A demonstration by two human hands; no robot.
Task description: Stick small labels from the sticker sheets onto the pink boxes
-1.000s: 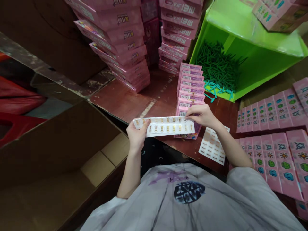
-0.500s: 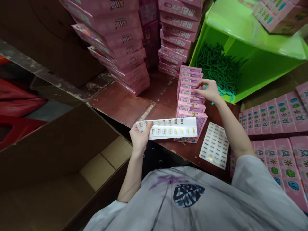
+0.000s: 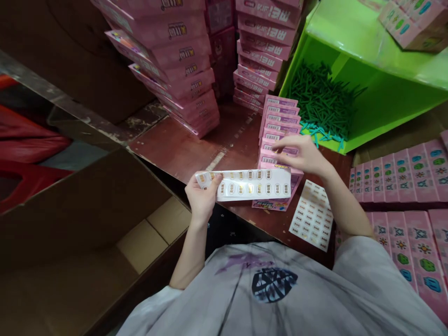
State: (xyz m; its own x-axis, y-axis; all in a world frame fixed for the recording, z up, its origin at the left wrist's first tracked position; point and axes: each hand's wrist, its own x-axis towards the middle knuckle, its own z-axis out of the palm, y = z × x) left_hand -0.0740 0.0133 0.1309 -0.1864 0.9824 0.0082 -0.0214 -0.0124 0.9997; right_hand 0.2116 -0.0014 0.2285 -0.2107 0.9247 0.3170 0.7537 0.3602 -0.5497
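Note:
My left hand pinches the left end of a white strip of oval gold stickers, thumb on top. The strip lies level over the near end of a row of overlapping pink boxes. Above the nearer boxes is my right hand, its fingers pointing left and apart, with nothing visible between them. A second white sticker sheet lies on the red-brown table, below my right forearm.
Tall stacks of pink boxes stand behind. A green bin at the right holds dark green sticks and some turquoise ones. More pink boxes fill the right side. An open cardboard box is at the left.
My right hand has moved down toward me along the box row, and its fingers have spread. My left hand still holds the strip, with little movement. The view has shifted slightly.

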